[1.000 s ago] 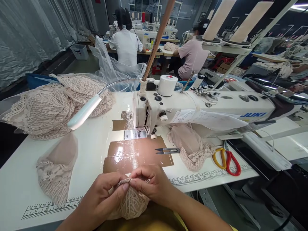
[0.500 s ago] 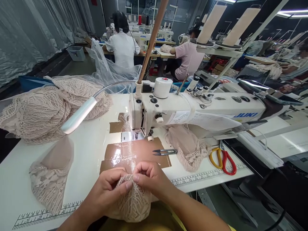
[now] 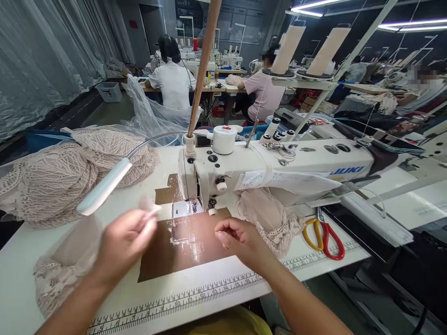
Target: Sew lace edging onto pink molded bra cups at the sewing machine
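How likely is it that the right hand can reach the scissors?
Probably yes: only the lace piece seems to lie between the right hand and the scissors, which lie largely uncovered.

Grey wall [image 3: 168, 19], bright ceiling lights [image 3: 419, 23]

At your left fingers [image 3: 144, 236], a blurred scrap [image 3: 152, 209] is reading whitish pink. Between them and your right fingers [image 3: 230, 224], tape [image 3: 188, 239] is showing glossy brown. Left of your left fingers, a lace heap [image 3: 59, 181] is displaying pale beige, patterned with branching veins; nearer them, the lamp [image 3: 104, 187] is showing pale blue. Right of your right fingers, a lace piece [image 3: 262, 215] is reading beige; farther right, scissors [image 3: 325, 229] are showing yellow and red handles. Beyond both, the sewing machine [image 3: 235, 163] is showing white, its lettering [image 3: 349, 171] blue.
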{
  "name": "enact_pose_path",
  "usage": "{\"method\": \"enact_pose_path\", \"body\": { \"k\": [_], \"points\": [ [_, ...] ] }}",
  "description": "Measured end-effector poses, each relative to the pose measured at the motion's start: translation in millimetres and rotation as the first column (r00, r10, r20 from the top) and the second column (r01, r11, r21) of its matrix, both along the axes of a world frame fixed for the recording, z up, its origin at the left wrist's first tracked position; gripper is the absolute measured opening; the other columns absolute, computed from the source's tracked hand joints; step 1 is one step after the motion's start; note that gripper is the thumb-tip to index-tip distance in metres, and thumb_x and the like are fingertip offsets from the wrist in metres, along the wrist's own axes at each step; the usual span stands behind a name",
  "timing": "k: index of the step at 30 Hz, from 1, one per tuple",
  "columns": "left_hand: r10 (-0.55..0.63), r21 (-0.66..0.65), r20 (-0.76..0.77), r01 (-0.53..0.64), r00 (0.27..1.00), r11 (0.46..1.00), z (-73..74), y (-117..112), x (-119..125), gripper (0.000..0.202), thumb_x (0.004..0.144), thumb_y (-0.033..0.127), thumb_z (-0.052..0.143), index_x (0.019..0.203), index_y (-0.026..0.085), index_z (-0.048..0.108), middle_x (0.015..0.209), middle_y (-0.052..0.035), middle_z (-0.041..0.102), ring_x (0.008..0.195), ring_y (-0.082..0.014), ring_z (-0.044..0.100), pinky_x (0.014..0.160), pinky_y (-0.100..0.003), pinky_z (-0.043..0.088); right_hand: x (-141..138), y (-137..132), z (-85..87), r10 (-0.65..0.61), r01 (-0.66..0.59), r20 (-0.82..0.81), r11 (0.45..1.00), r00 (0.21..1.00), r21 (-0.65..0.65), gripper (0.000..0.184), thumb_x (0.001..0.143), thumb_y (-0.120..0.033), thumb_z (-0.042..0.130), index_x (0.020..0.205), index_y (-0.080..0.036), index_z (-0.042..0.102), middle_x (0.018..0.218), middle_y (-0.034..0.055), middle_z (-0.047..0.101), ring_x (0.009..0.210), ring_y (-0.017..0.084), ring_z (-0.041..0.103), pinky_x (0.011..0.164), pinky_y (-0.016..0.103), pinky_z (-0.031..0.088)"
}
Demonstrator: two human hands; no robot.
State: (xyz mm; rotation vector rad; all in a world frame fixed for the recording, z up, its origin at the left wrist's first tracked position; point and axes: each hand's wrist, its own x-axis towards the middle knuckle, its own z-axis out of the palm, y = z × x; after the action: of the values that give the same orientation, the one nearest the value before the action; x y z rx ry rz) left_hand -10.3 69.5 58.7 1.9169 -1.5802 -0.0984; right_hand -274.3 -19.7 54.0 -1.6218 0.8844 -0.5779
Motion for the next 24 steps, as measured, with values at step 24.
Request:
{"method": "enact_pose_path", "body": {
  "k": [24],
  "points": [
    [-0.508,0.202,0.314,0.466,0.802,0.861,-48.7,-38.2,-35.7,0.034,0.094,0.019,0.038,0.116,0.014,0.064,0.122,-0.0141,0.064,0.081,-0.0216,0.060,0.071,-0.037,0.053,53.1,-9.1,-36.6,-0.049,-0.512,-0.681,0.621,0.730,-0.593,0.029,0.083,-0.003,0.047,0.103,-0.018,0.062,0.098,0.0079,0.063,0.086,0.020,0.053,0.069,0.029,0.042]
  ]
}}
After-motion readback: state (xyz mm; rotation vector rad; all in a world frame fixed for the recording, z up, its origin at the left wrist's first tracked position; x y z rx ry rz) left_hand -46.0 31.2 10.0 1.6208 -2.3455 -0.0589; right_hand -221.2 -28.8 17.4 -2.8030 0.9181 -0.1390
